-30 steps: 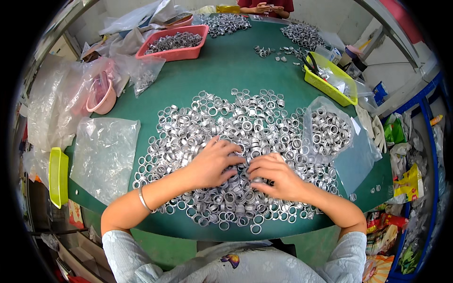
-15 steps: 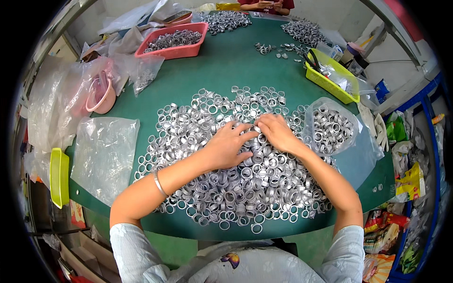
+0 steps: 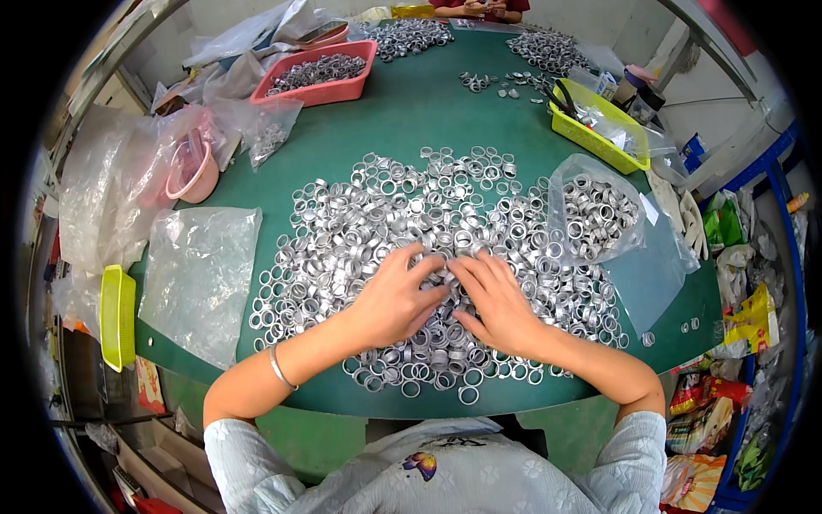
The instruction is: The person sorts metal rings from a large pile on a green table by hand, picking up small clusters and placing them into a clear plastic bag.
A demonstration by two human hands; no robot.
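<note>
A wide heap of silver-grey metal rings (image 3: 377,248) covers the near middle of the green table. Both hands work in the heap, their fingertips almost meeting. My left hand (image 3: 396,295), with a bangle at its wrist, has its fingers bent around metal rings. Facing it, my right hand (image 3: 497,308) curls its fingers on metal rings from the other side, thumb set lower. The fingertips partly hide which rings they hold. Right of the heap, a clear plastic bag (image 3: 561,201) contains more such rings.
A flat clear bag (image 3: 201,283) lies at left, near a yellow-green basket (image 3: 116,317) and a pink bucket (image 3: 201,176). Farther off are a red tub (image 3: 321,96) of metal parts and a yellow-green basket (image 3: 591,137). Another person's hands (image 3: 484,8) show at the far edge.
Both hands have drawn back toward me through the heap, and their fingertips have come closer together. Rings near the heap's middle have shifted.
</note>
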